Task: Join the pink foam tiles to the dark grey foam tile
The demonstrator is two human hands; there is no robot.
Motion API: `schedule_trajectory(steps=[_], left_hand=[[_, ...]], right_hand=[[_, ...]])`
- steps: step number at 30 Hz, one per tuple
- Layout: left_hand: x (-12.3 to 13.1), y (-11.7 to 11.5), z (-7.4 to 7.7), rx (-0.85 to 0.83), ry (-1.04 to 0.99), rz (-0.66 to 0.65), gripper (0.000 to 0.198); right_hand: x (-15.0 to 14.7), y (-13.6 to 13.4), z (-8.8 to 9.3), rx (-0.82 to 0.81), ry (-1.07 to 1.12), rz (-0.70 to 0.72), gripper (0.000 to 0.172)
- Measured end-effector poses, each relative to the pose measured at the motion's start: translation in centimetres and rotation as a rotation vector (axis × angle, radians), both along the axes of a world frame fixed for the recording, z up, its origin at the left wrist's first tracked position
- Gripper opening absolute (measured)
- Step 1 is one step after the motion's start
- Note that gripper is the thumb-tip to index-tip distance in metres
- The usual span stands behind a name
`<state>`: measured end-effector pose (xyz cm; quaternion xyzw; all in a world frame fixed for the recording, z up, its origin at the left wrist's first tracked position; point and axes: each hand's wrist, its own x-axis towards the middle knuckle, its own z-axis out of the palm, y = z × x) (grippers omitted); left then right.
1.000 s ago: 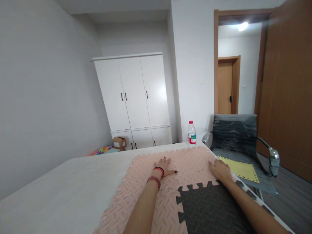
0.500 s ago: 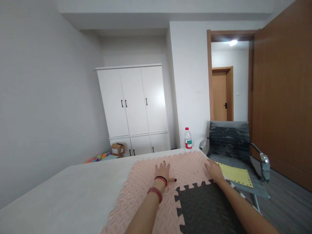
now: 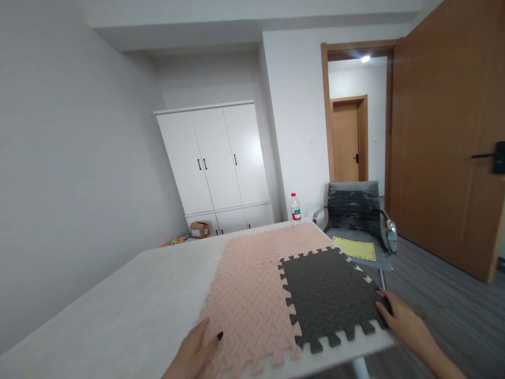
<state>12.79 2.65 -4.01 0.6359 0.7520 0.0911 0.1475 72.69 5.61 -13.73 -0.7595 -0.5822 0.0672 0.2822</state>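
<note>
Interlocking foam mats lie on a white table (image 3: 118,300): pink mats (image 3: 252,279) in an L shape and a dark grey mat (image 3: 327,289) fitted into their right front corner. My left hand (image 3: 195,352) rests at the near left edge of the pink mat, thumb on top of it. My right hand (image 3: 398,318) touches the near right corner of the dark grey mat, fingers on its edge. Whether either hand grips the mat is unclear.
A water bottle (image 3: 295,207) stands at the table's far corner. A grey chair (image 3: 355,210) with a yellow mat piece (image 3: 354,248) on its seat stands to the right. A white wardrobe (image 3: 215,163), a cardboard box (image 3: 199,229) and an open wooden door (image 3: 442,152) lie beyond.
Both hands pulled back from the far pink mat to the near edges of the mats. The view drew back and more of the table and door shows.
</note>
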Motion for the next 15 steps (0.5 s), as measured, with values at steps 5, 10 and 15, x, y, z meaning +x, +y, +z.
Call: schedule_trajectory(steps=[5, 10, 15], left_hand=[[2.4, -1.7, -2.0, 0.095, 0.224, 0.167, 0.074], [3.4, -4.3, -1.7, 0.113, 0.522, 0.004, 0.048], [2.6, -5.8, -2.5, 0.063, 0.611, -0.036, 0.059]], right_hand=[[-3.9, -2.5, 1.8, 0.030, -0.192, -0.103, 0.061], [-3.4, -3.8, 1.8, 0.073, -0.204, -0.080, 0.062], [-1.9, -5.6, -0.1, 0.170, -0.060, -0.041, 0.066]])
